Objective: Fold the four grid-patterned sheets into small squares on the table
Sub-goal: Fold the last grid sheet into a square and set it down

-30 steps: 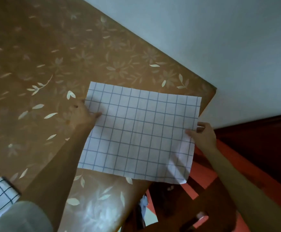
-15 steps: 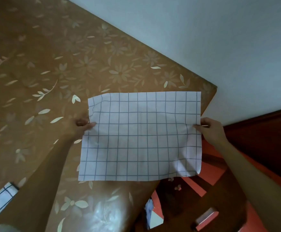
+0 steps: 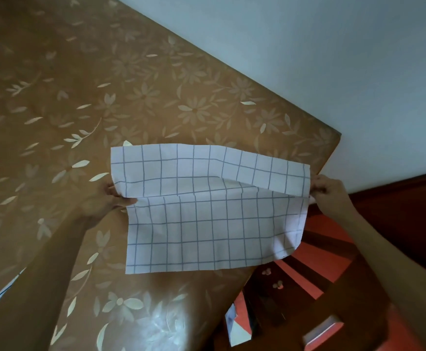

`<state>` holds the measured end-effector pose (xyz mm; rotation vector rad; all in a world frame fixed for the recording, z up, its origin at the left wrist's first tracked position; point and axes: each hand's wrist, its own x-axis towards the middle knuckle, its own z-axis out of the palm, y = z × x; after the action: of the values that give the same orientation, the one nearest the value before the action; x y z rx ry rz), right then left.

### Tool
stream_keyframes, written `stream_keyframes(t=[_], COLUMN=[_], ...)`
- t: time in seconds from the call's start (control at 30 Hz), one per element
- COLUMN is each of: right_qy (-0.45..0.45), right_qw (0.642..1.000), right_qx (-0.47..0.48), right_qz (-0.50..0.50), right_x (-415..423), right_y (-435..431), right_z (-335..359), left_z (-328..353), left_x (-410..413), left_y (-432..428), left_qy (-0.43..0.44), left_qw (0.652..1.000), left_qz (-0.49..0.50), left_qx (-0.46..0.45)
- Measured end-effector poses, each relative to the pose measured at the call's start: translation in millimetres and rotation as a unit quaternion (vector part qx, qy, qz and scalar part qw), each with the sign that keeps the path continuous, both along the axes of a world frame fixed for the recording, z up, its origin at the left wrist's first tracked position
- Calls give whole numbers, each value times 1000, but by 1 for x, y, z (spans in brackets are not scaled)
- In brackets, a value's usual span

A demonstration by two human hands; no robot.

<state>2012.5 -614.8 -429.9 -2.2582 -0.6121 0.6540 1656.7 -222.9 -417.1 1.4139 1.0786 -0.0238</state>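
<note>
Brown tabletop with pale flowers and leaves printed on it fills most of the view, and its far edge runs along a plain light wall. A white sheet with a blue grid is held over the near right part of the tabletop. Its top half flops forward over the lower half, so a loose fold runs across the middle. The lower right corner of the sheet hangs past the tabletop edge.

The left hand pinches the sheet's left edge at the fold, thumb on top. The right hand is closed on the right edge at the same height, out past the tabletop corner.

Below the right arm are red and dark brown floor shapes. A bit of another checked cloth peeks out beside the left arm, mostly hidden by it.
</note>
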Motion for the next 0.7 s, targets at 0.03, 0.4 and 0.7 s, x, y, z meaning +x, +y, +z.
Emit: stream_keyframes(t=[0.03,0.4,0.7], right_qy=[-14,-43,-9], right_qw=[1000,997,995], right_qx=[-13,-21,96], right_qz=[11,65,-35], right_x=[-3,-10,-6], right_y=[1,3,51], right_z=[2,16,35], left_z=[0,-6,23], left_x=[0,2,54], left_y=[0,-4,6], left_qy=[12,37,-41], left_qw=[1000,994,993], left_qz=[-9,-21,72], left_qx=[17,105,87])
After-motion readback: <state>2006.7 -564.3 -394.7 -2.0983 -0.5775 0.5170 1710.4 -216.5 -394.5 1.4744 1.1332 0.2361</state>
